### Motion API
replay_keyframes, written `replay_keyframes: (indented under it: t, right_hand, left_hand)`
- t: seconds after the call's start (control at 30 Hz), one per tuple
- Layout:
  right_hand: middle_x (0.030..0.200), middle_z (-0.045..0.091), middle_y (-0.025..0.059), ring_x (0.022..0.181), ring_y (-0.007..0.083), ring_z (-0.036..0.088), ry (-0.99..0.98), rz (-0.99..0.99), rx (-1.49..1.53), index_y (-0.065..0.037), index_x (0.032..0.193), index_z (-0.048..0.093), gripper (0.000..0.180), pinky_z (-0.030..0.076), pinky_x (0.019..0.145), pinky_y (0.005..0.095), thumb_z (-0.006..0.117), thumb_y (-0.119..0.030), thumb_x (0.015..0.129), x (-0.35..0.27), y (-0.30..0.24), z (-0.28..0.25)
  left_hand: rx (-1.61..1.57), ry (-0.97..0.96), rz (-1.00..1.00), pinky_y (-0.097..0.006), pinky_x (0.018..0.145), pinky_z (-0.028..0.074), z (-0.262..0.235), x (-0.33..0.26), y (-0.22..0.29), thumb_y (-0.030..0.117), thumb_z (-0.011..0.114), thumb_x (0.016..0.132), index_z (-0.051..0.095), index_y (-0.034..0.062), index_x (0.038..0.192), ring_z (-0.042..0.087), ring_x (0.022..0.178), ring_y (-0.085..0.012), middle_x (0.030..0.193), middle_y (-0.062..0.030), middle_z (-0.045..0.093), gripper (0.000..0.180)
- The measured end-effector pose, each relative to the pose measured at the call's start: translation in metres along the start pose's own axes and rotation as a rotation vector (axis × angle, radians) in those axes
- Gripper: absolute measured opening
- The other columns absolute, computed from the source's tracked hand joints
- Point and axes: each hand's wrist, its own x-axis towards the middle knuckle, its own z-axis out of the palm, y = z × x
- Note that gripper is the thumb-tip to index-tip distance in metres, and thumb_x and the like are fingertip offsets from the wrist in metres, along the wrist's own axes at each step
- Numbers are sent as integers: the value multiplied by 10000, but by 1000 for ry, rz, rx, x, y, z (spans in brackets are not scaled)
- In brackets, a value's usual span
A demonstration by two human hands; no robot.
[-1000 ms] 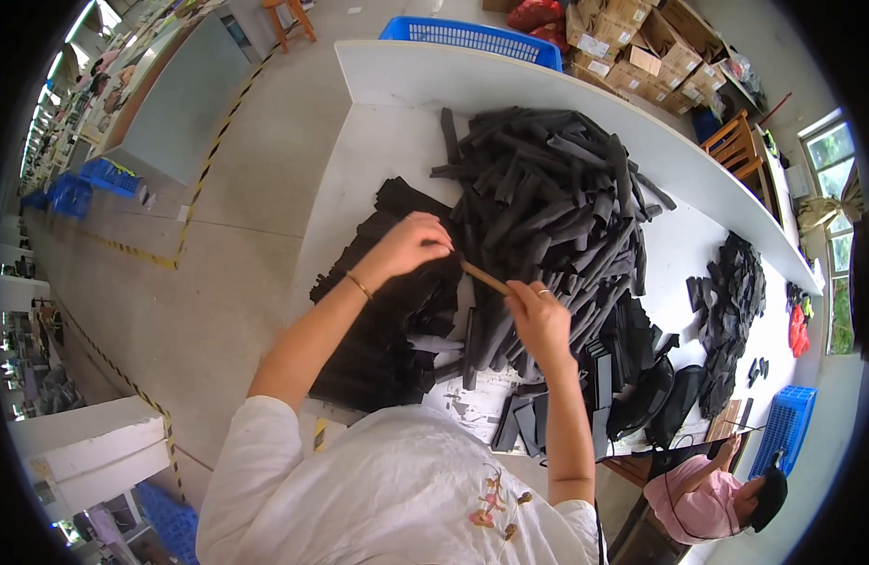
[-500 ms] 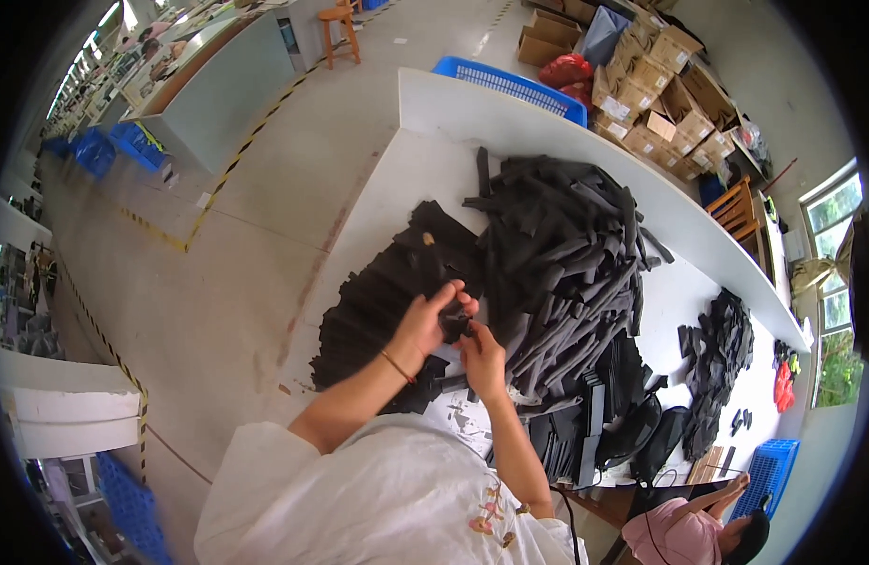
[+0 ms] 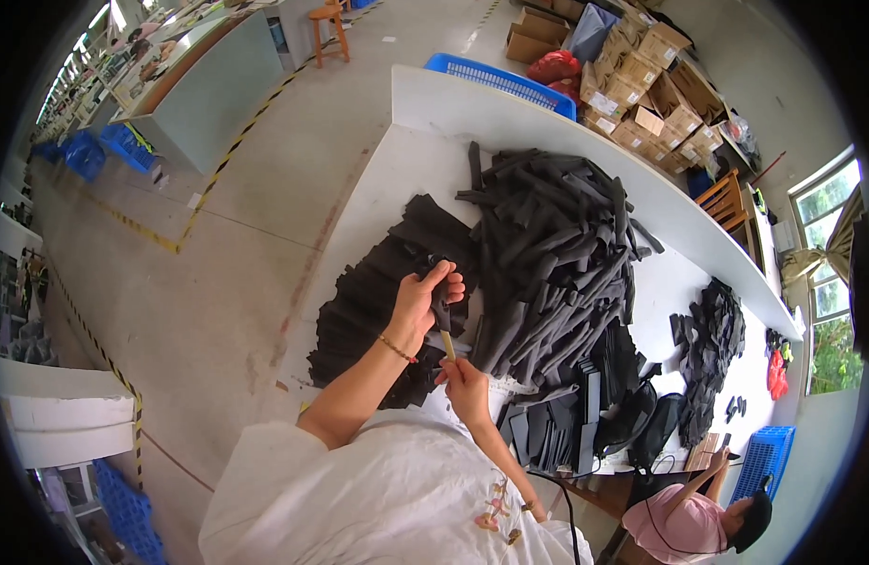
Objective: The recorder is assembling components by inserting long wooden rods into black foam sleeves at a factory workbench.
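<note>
- Pinching tan stick (image 3: 449,346) at 6-o'clock end: right hand (image 3: 467,388) fingers.
- Long axis: roughly 12–6.
- Left hand (image 3: 417,306) fingers curled round black strip (image 3: 442,314), stick's 12 o'clock.

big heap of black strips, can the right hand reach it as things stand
Probably yes: the heap lies nearby, nothing standing between it and the right hand, though that hand holds a tan stick and might first need freeing.

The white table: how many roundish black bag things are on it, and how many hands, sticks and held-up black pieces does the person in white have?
Hands: 2, left hand and right hand
Tan stick: 1
Held black piece: 1
Roundish black bag-like things: 2
Total: 6
</note>
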Motion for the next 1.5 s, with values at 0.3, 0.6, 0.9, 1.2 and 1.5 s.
replay_keyframes:
  t: [0.3, 0.6, 0.9, 1.2, 1.5]
  right_hand:
    - [590, 601, 82, 492, 134, 542, -69, 28, -293, 9, 828, 639, 144, 423, 485, 298, 570, -92, 906, -92, 1, -66]
    - [488, 425, 22, 462, 51, 394, 376, -265, -395, -23, 922, 572, 280, 335, 430, 239, 771, -158, 777, -57, -19, -46]
    - [682, 518, 11, 603, 67, 422, 268, -274, 171, 26, 811, 571, 203, 363, 537, 230, 723, -106, 834, 37, -51, -34]
    - [695, 486, 9, 618, 100, 413, 586, -698, -46, -2, 749, 527, 207, 332, 553, 238, 657, -96, 880, 70, -105, -78]
    - [589, 448, -59, 528, 29, 404, 267, -394, 130, -53, 794, 583, 229, 308, 484, 191, 620, -232, 932, 67, -143, -105]
  left_hand:
    - [-36, -8, -16, -208, 364, 211, -15, 11, -1, 314, 636, 906, 611, 16, 1033, 284, 344, -45, 464, 50, 379, 325]
    - [-315, 120, 5, -182, 407, 262, -18, 23, -16, 270, 642, 907, 579, 37, 1010, 335, 409, -28, 535, 60, 458, 262]
    - [383, -72, 60, -192, 650, 464, 1, -8, 9, 202, 627, 911, 552, 11, 1207, 599, 790, -112, 975, -90, 649, 360]
    - [588, -608, -23, -273, 561, 467, 9, -60, -53, 279, 414, 1013, 502, 27, 811, 536, 543, -121, 598, -20, 505, 334]
    - [609, -430, 270, -236, 704, 472, -10, -67, -28, 245, 442, 1003, 584, 21, 903, 576, 794, -101, 867, -51, 614, 283]
